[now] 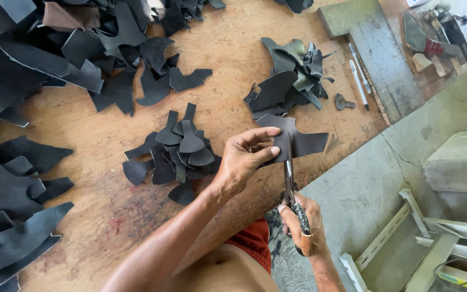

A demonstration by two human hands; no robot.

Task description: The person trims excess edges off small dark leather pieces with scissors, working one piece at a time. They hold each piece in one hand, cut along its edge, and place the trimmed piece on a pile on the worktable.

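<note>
Just beyond the right hand (305, 224), gripping scissors (289, 167), blades run straight away into the leather piece (298, 141) the left hand (247, 157) pinches.

A single head-worn camera is looking steeply down from above the person's chest, facing forward across a wooden table (136, 211) whose edge is running diagonally from lower middle to upper right. It is sitting close: the forearms are entering from the bottom edge, and the left hand (244, 157) and right hand (304, 224) are filling the lower centre. The table is taking up the left and middle, a concrete floor (374, 189) is showing at lower right. No second view is sharing the scene.
</note>
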